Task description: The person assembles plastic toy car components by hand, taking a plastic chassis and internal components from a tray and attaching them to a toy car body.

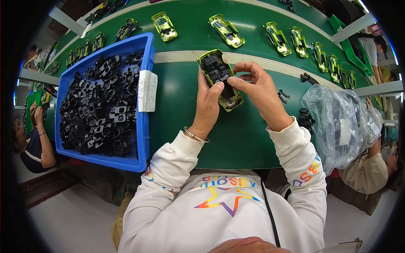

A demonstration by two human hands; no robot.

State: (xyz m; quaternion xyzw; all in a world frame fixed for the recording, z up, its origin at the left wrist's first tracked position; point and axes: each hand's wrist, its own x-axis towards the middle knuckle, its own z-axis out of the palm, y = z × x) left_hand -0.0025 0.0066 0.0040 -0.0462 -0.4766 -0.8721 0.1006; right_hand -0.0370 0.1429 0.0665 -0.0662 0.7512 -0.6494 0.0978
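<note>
My left hand [207, 103] is closed around a lime-green toy car body [233, 102], held up over the green table with its hollow underside toward me. A black plastic interior part [216, 67] sits inside the shell, toward its far end. The left thumb presses on the near part of this black piece. My right hand [257, 86] has its thumb and bent forefinger at the shell's right side, the thumb tip touching the black part's edge. Whether a small piece is between those right fingertips is hidden.
A blue bin [145, 122] heaped with black plastic parts [99, 105] stands at left. More green car bodies [226, 30] line the belt [190, 38] beyond. At right lie loose black pieces [283, 96] and a clear plastic bag [333, 126]. People sit at both sides.
</note>
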